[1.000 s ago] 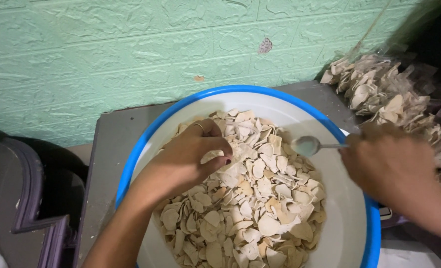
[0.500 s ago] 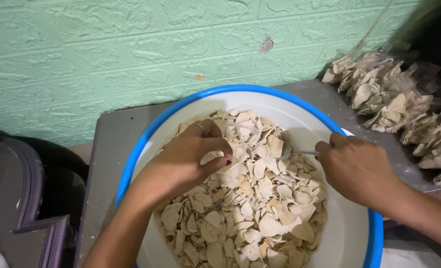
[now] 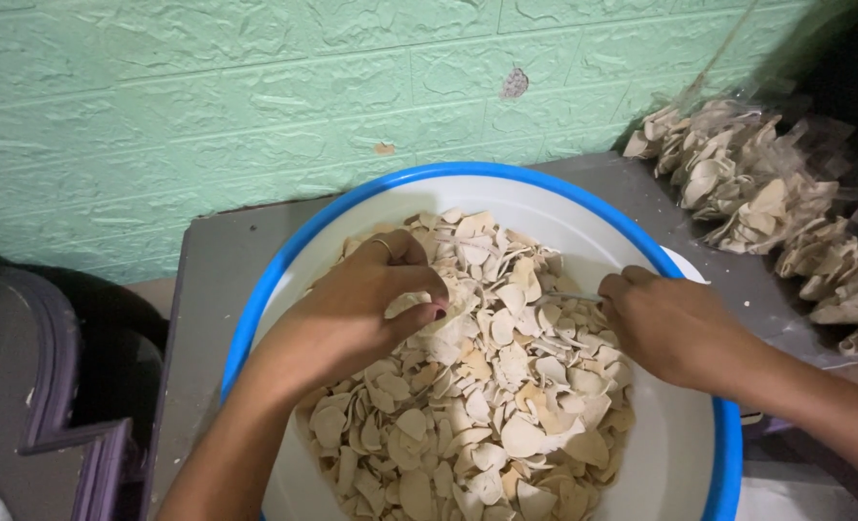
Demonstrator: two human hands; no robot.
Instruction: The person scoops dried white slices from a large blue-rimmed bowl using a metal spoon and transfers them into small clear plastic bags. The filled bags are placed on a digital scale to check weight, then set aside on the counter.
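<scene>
Where the chips (image 3: 492,405) lie heaped in the basin (image 3: 304,251), both hands are down among them. They are thin, pale, beige pieces, piled across the middle and near side of the white basin with its blue rim, and the far and right inner walls show bare. The left hand (image 3: 371,309) rests on top of the heap towards its far left, fingers curled over with the grip pinched together on a few chips; a ring (image 3: 383,243) sits on one finger. The right hand (image 3: 675,323) comes in from the right, knuckles up at the edge of the pile, its grip closed round the thin handle of a spoon (image 3: 569,297) that points left into the chips; the bowl of the spoon is buried and cannot be seen. The two hands are near each other but apart, with chips between them.

The basin stands on a grey table (image 3: 212,280) and fills most of it. Along the table's right side, just beside the basin, lies a row of clear bags (image 3: 767,212) holding the same pale chips. Behind it all is a green wall (image 3: 207,96) with a brick-like relief. To the left, lower down, stands dark purple furniture (image 3: 53,415).
</scene>
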